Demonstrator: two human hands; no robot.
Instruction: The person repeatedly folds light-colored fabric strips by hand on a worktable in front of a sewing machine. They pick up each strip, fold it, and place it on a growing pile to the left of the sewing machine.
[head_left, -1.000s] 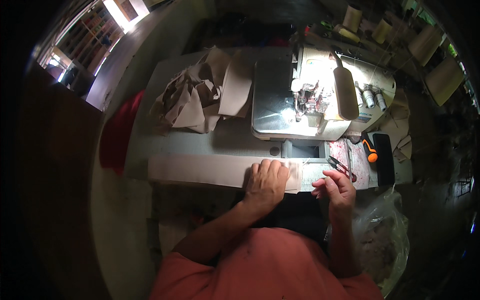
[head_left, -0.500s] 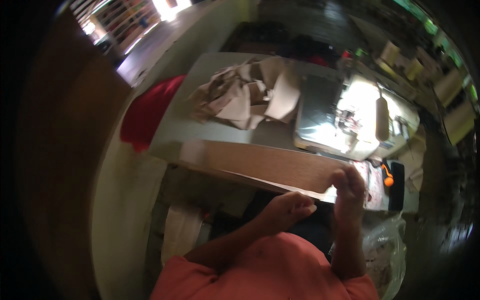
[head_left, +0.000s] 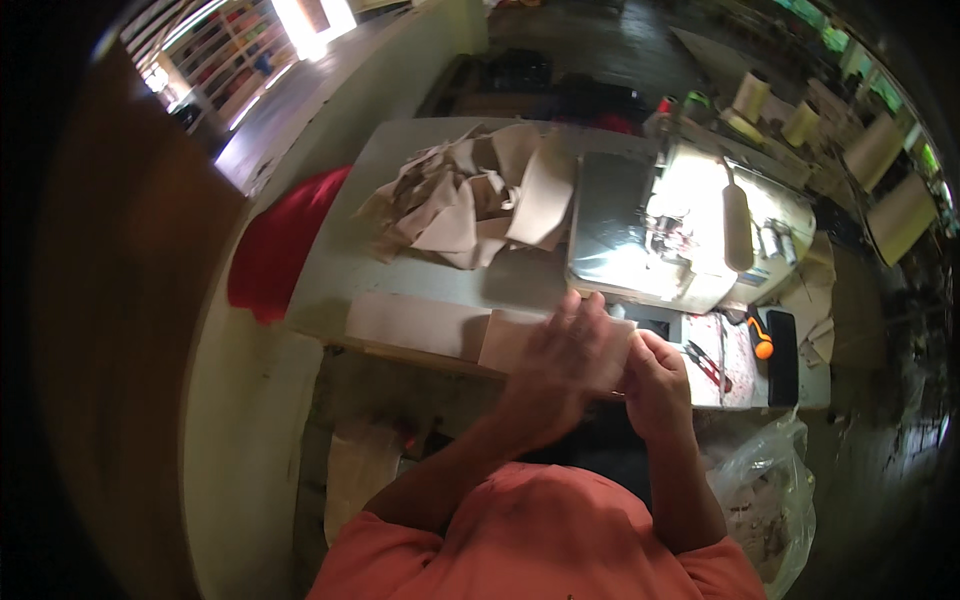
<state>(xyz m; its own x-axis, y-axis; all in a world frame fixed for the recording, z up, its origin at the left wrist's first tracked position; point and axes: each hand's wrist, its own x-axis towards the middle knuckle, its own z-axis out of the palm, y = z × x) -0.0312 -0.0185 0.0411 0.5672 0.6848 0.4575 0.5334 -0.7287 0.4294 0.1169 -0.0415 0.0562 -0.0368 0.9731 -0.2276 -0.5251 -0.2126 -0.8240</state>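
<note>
A pale beige strip of fabric (head_left: 415, 325) lies along the table's near edge. A second beige layer (head_left: 505, 345) overlaps its right part; whether it is a fold or a separate piece I cannot tell. My left hand (head_left: 560, 355) rests over this layer with fingers stretched out, slightly blurred. At the layer's right end, my right hand (head_left: 655, 380) pinches the fabric edge between thumb and fingers. Behind lies a loose heap of beige fabric pieces (head_left: 465, 205). To its right stands a lit sewing machine (head_left: 735, 215) with a shiny dark plate (head_left: 610, 220).
Right of my hands are red-handled snips (head_left: 710, 368), a dark phone-like slab (head_left: 783, 355) and an orange round item (head_left: 764, 350). A clear plastic bag (head_left: 775, 500) hangs at the lower right. Red cloth (head_left: 285, 245) lies at the left; thread cones (head_left: 900, 218) stand far right.
My left hand has moved forward from the table's front onto the fabric and flattened. My right hand has come down to the fabric's right end. The brownish strip surface now shows as two pale layers.
</note>
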